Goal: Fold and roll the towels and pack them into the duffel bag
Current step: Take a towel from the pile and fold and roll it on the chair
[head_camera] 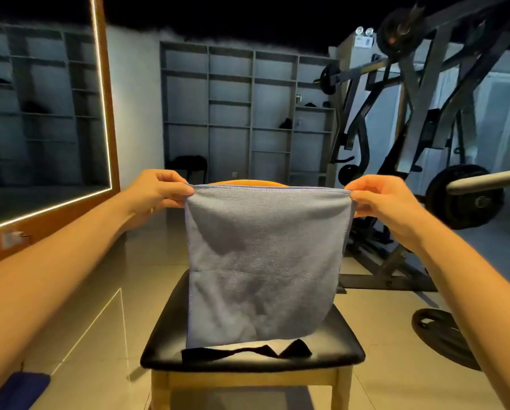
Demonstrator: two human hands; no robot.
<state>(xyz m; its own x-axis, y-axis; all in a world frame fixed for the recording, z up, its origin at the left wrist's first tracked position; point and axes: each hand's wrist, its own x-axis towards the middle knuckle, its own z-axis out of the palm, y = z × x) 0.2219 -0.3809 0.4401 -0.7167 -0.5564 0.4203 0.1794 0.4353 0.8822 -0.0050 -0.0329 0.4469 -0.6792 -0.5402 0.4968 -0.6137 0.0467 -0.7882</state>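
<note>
A grey-blue towel (262, 261) hangs flat in front of me, stretched by its top edge. My left hand (156, 193) pinches the top left corner and my right hand (386, 202) pinches the top right corner. The towel's lower edge reaches down to the black padded seat of a wooden chair (165, 335). A dark strip of cloth or strap (247, 352) lies on the seat just below the towel. No duffel bag is in view.
A weight machine (410, 128) with plates stands to the right, and a loose weight plate (443, 335) lies on the tiled floor. A mirror with a lit edge (40, 113) is on the left wall. Shelving (233, 113) lines the back. Something dark blue (17, 389) lies bottom left.
</note>
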